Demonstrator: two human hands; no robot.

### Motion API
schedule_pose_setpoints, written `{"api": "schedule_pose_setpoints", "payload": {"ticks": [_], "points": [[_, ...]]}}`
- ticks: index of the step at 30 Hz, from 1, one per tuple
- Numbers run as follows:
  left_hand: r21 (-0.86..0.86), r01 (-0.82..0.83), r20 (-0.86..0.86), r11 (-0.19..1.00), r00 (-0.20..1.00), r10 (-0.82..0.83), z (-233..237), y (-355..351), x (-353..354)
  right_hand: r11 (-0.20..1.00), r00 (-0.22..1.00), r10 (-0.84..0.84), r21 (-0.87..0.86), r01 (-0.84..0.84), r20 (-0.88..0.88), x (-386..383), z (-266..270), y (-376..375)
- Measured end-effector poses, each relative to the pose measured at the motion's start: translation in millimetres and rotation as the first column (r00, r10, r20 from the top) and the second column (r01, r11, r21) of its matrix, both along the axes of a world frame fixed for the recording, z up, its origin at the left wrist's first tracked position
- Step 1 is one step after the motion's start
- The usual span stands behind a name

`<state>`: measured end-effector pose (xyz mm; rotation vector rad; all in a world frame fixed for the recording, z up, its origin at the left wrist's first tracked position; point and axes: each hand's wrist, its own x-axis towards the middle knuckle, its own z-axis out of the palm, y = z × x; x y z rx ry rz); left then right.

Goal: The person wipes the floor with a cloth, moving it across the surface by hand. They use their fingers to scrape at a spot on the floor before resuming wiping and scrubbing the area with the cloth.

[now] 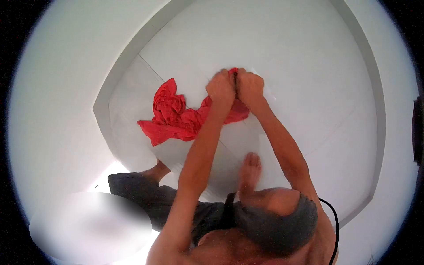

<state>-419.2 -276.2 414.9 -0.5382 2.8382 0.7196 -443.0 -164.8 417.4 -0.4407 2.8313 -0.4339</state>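
Observation:
A crumpled red cloth [172, 117] lies spread over the pale floor, its larger part to the left of my hands. My left hand [221, 87] is closed in a fist around a bunched part of it. Right beside it, my right hand [250, 86] is also closed on the same bunch. A small bit of red shows above and between the two fists, with a dark fold there. Both arms reach forward, and the left forearm covers part of the cloth. My fingertips are hidden under the fists.
Light floor tiles [309, 110] with thin joints surround the cloth. A grey skirting [375, 110] runs along the white walls on both sides. My bare foot [251, 170] rests on the floor below the hands. A black cable [335, 221] hangs by my right arm.

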Motion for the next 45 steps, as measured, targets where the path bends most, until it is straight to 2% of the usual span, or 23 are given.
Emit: {"api": "schedule_pose_setpoints", "payload": {"ticks": [2,4,5,8,10,12,13,16,19,21,24,25,28,31,34,36,37,38,39,40,41,42,45], "points": [[-0.019,0.024,0.085,1.000,0.996,-0.023,9,1,-7,0.997,0.997,0.007,0.077,-0.012,0.071,-5,4,3],[0.074,0.087,-0.060,0.993,0.995,-0.083,-3,18,32,0.994,0.990,-0.018,0.110,0.002,0.140,20,21,19],[0.112,0.118,-0.133,0.987,0.986,-0.103,-13,26,54,0.990,0.998,-0.049,0.131,0.044,0.036,47,-14,35],[0.057,0.111,-0.078,0.992,0.991,-0.106,-42,26,69,0.994,0.998,-0.052,0.100,0.049,0.030,52,-22,33],[-0.044,0.060,-0.014,0.997,0.998,-0.061,-34,-1,21,0.998,0.998,-0.059,0.016,0.058,0.027,17,-6,-2],[-0.119,-0.009,-0.122,0.993,0.993,-0.006,-19,-32,-10,0.995,0.996,-0.030,-0.095,0.023,-0.083,-8,-22,-33],[-0.126,-0.008,-0.167,0.992,0.986,-0.013,-20,-38,-4,0.999,0.993,0.002,-0.045,-0.008,-0.117,-4,-18,-42],[-0.186,0.035,-0.138,0.982,0.989,-0.061,-16,-51,50,0.988,0.990,0.011,-0.149,-0.032,-0.140,43,-21,-45],[-0.248,0.029,-0.235,0.968,0.968,-0.089,2,-63,119,0.985,0.997,0.073,-0.161,-0.069,0.021,97,-6,-47],[-0.357,-0.055,-0.339,0.932,0.938,-0.074,0,-66,158,0.967,0.985,0.135,-0.201,-0.156,-0.110,129,-2,-52],[-0.146,-0.429,-0.451,0.891,0.831,0.326,-4,-57,176,0.917,0.926,0.261,-0.230,-0.326,-0.274,162,-3,-64],[-0.368,-0.377,-0.419,0.850,0.883,0.210,-17,-64,195,0.890,0.900,0.314,-0.237,-0.390,-0.301,181,-5,-63],[-0.333,-0.451,-0.351,0.828,0.874,0.335,-28,-66,212,0.922,0.935,0.337,-0.162,-0.352,-0.112,190,-4,-63],[-0.226,-0.440,-0.127,0.869,0.898,0.421,-27,-57,210,0.855,0.926,0.376,-0.371,-0.362,-0.037,184,-20,-63],[-0.154,-0.290,-0.201,0.945,0.945,0.258,-14,-22,202,0.915,0.938,0.327,-0.208,-0.345,-0.117,181,-13,-33],[-0.109,-0.124,-0.193,0.986,0.976,0.101,-16,4,200,0.919,0.952,0.281,-0.320,-0.230,0.122,181,-16,5],[-0.162,0.026,-0.135,0.987,0.990,-0.048,-21,27,198,0.920,0.974,0.223,-0.340,-0.195,0.045,191,-24,35],[-0.217,0.161,-0.075,0.963,0.981,-0.181,-25,53,194,0.925,0.970,0.018,-0.371,0.075,0.242,192,-10,61],[-0.106,0.223,-0.199,0.969,0.950,-0.241,-29,79,191,0.880,0.846,-0.211,-0.281,0.382,0.489,190,7,86],[0.044,0.277,-0.246,0.960,0.934,-0.258,-23,102,185,0.749,0.621,-0.436,-0.119,0.651,0.651,187,23,112],[0.194,0.330,-0.287,0.924,0.920,-0.268,-21,125,181,0.850,0.785,-0.418,-0.107,0.515,0.458,210,9,137],[0.141,0.497,-0.372,0.856,0.828,-0.420,-22,140,172,0.922,0.903,-0.359,-0.061,0.382,0.237,227,-3,157],[0.149,0.558,-0.389,0.816,0.792,-0.471,-25,157,159,0.955,0.955,-0.297,-0.007,0.298,0.014,237,15,163]]}}
